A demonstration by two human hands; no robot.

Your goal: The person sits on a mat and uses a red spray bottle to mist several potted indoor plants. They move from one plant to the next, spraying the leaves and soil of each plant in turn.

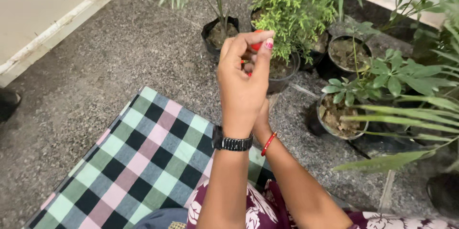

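Granite floor, potted plants (296, 14); left hand (241, 83) grip pinched on small red object (257, 45); right hand (260, 121) hidden, grip unclear

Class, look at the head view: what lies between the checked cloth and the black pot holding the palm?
Only bare speckled grey stone floor lies between the checked cloth and the black palm pot, as the head view shows.

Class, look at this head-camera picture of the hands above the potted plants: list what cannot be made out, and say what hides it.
- Small red object: head view, mostly covered by the left hand; its kind is unclear.
- Right hand: almost wholly behind the left hand, so its grip cannot be judged.
- Dark object: cut off by the left edge.
- Dark pot: cut off by the right edge and shaded by leaves.
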